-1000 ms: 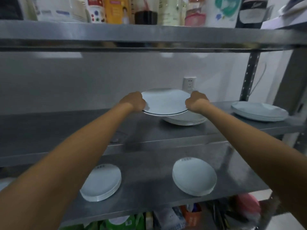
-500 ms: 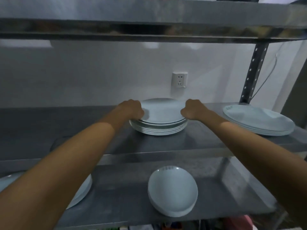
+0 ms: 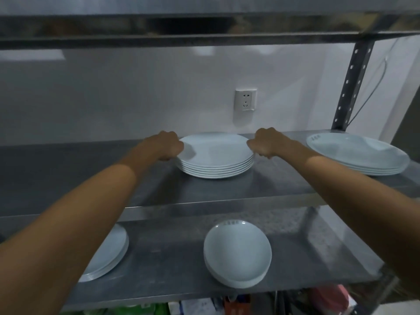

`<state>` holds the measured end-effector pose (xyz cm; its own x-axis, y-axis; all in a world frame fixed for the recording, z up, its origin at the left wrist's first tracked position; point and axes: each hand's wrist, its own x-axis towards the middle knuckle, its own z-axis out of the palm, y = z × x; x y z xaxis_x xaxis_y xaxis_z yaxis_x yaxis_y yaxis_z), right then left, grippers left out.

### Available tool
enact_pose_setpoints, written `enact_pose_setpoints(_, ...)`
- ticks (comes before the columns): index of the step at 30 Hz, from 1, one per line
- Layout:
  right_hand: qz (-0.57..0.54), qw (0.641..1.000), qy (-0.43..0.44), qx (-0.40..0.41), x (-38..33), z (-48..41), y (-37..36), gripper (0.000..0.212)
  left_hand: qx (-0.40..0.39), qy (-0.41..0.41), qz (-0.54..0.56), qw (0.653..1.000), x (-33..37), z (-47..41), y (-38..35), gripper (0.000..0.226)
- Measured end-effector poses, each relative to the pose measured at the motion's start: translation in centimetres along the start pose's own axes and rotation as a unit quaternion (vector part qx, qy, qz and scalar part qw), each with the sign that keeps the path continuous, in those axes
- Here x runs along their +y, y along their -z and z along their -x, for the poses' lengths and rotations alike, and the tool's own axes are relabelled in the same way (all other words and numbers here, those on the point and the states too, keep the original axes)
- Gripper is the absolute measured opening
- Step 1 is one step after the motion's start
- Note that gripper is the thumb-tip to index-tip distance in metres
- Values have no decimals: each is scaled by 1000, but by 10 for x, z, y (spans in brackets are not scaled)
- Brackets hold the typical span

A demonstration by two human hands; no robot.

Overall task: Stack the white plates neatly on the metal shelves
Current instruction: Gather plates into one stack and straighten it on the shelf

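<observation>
1. At the left end of the lower shelf (image 3: 170, 258) sits a stack of white plates (image 3: 113, 253). An arm hides part of it.
2. The left hand (image 3: 167, 145) is closed. Its fingers curl on the left rim of the middle stack of plates (image 3: 216, 155).
3. That stack sits on the middle shelf (image 3: 68, 169), near the back edge and under a wall socket (image 3: 245, 100). Its plates lie flat, one right on top of the next.
4. These plates look hard and smooth, so I think they can slip and will break if dropped. A whole stack is likely heavy. The best place to hold is two rims across from each other, one hand on each side.
5. A small stack of plates (image 3: 237, 253) sits near the front edge of the lower shelf, about in the middle.
6. The right hand (image 3: 264, 143) is closed too. It grips the right rim of the middle stack of plates.
7. At the right end of the middle shelf sits a wide stack of plates (image 3: 356, 153), apart from the middle one.
</observation>
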<state>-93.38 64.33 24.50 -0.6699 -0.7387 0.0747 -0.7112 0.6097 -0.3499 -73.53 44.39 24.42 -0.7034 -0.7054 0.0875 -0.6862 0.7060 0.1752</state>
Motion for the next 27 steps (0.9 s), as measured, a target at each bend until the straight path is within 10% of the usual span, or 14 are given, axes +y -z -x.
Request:
enact_pose_setpoints(13, -362, 926, -89, -49, -2, -16, -35, 22, -9, 74, 299, 951, 9, -4, -28, 19)
enact_pose_setpoints(27, -302, 950, -58, -47, -24, 90, -34, 22, 49, 48, 247, 967, -18, 102, -19, 20)
